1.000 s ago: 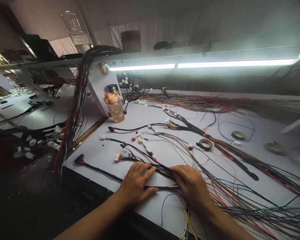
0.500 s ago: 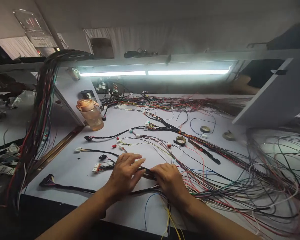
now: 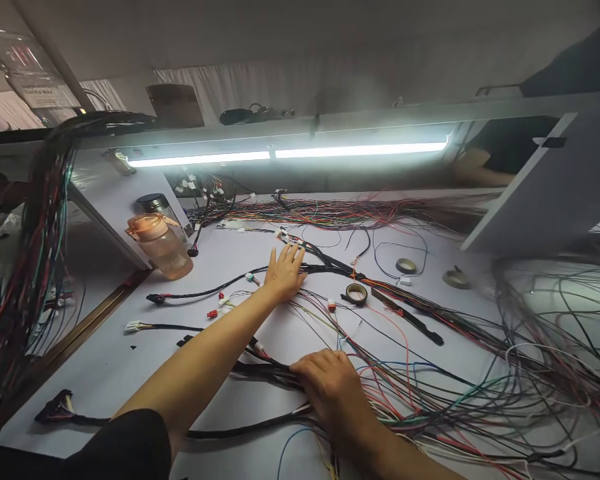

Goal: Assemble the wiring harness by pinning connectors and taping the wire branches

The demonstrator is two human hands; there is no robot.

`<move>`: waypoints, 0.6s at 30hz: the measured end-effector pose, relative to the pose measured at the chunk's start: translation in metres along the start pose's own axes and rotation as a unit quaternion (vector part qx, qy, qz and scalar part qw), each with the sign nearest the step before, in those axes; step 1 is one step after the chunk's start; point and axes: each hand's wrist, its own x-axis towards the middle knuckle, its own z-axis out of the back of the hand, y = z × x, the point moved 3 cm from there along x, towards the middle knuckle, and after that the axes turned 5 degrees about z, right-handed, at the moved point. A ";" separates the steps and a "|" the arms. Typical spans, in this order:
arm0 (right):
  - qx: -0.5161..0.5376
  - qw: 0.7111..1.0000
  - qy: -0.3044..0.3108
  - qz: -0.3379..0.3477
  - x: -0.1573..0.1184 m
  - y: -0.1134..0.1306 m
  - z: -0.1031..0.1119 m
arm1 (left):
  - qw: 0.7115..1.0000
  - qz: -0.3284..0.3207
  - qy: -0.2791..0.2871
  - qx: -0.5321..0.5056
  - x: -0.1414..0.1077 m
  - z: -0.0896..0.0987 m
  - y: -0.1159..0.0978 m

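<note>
My left hand (image 3: 284,272) reaches forward, fingers spread, over the connector end of a black-wrapped wire harness (image 3: 330,267). It hides some of the connectors there. Nearer to me, my right hand (image 3: 327,380) has its fingers curled round a second dark wire bundle (image 3: 265,373), whose loose coloured wires fan out to the right. A roll of black tape (image 3: 356,294) lies right of my left hand, beside a dark flat strip (image 3: 415,320). A red connector (image 3: 331,307) rests between the two hands.
An orange-lidded bottle (image 3: 163,247) and a dark-lidded one stand at the left panel. Two more tape rolls (image 3: 407,266) lie to the right. Long wires (image 3: 310,212) run along the back under a lit tube (image 3: 360,151). Another person's arm (image 3: 480,170) shows behind.
My left hand has left the near bundle and moved forward to the farther harness, opening out. My right hand stays at the near bundle. The view has shifted slightly.
</note>
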 end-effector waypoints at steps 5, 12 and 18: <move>0.002 1.000 -0.013 -0.003 -0.001 0.000 -0.001 | 0.999 0.006 0.038 0.021 -0.016 -0.017 -0.008; 0.003 1.000 -0.001 0.001 0.000 0.000 0.000 | 0.997 0.027 0.075 0.010 -0.027 -0.017 -0.011; -0.013 0.999 0.027 0.017 -0.001 -0.002 0.003 | 0.998 0.028 0.060 -0.007 -0.030 0.001 -0.024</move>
